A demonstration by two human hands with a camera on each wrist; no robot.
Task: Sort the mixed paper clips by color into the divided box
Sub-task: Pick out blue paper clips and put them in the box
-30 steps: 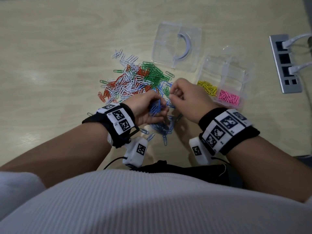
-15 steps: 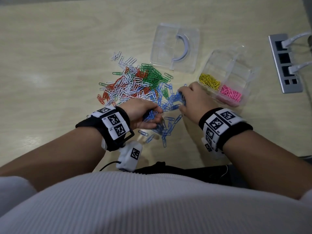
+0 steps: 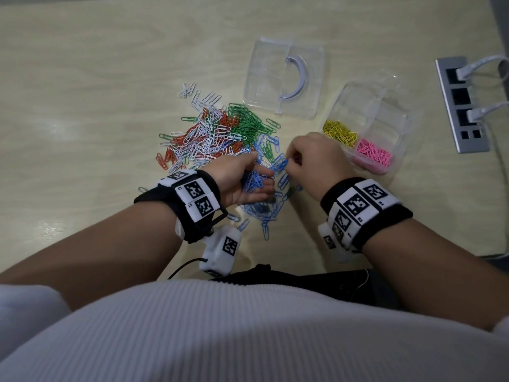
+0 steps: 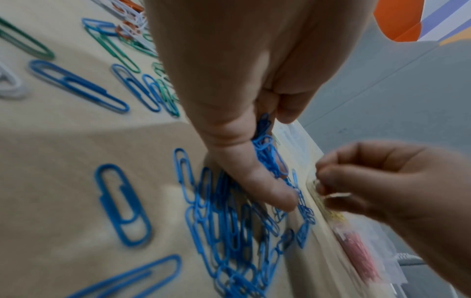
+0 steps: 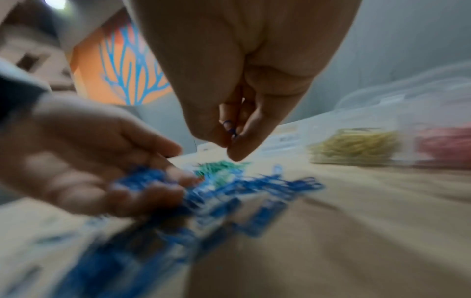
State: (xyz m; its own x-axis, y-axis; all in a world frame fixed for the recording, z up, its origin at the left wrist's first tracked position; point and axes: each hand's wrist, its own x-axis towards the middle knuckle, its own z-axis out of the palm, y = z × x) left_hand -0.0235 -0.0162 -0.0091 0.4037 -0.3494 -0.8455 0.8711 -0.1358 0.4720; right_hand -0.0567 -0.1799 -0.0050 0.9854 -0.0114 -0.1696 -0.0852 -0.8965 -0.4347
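While bare wooden table [image 3: 82, 78] stretches leftward, the left hand [image 3: 242, 179] cups a bunch of thin blue clips [image 3: 254, 181], the right hand [image 3: 314, 158] pinches 1, and the clear divided box [image 3: 385, 106] sits just right.

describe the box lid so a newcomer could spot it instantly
On the wooden table, look past the heap of mixed paper clips, on its far right side. The lid lies flat there, clear and empty, with a curved handle; the neighbouring divided box holds yellow and pink clips.
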